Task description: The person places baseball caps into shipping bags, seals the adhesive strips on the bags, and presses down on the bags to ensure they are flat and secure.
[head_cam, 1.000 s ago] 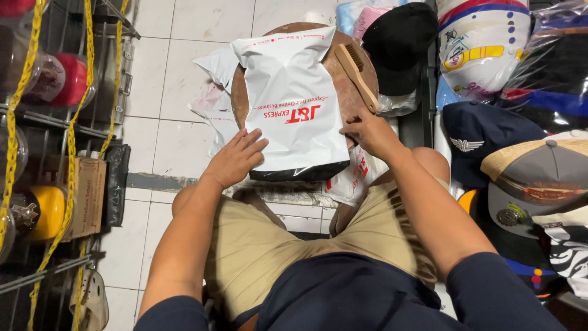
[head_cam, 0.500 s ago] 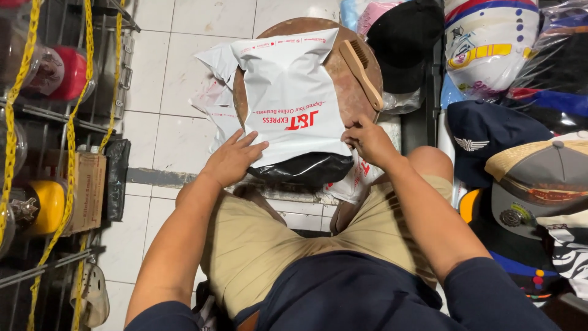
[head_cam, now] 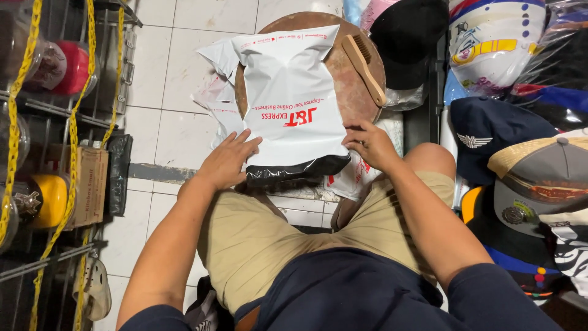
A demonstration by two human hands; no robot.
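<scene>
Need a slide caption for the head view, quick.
Both hands, left hand and right hand, press a white mailer bag on a round wooden stool.

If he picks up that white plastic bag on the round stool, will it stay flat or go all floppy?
Probably floppy: the white mailer bag is thin film, already creased and puckered. It likely slides easily, since its glossy skin lies on the smooth wooden stool. The left hand and right hand press its near edge, where something dark bulges, so that end may sag.
</scene>
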